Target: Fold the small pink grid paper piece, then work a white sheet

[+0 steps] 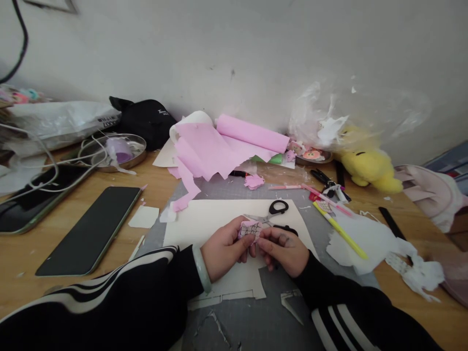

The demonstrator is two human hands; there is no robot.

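small pink paper piece (250,229), black grid lines, pinched between both hands

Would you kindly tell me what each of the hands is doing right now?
Left hand: closed, pinching the pink patterned paper piece.
Right hand: closed on the same piece.

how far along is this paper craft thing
Done, by the look of it: pink paper has been cut, with scraps lying about, and the scissors rest on the cream sheet. In hand: left hand and right hand pinch a small pink lined piece. What is left cannot be told.
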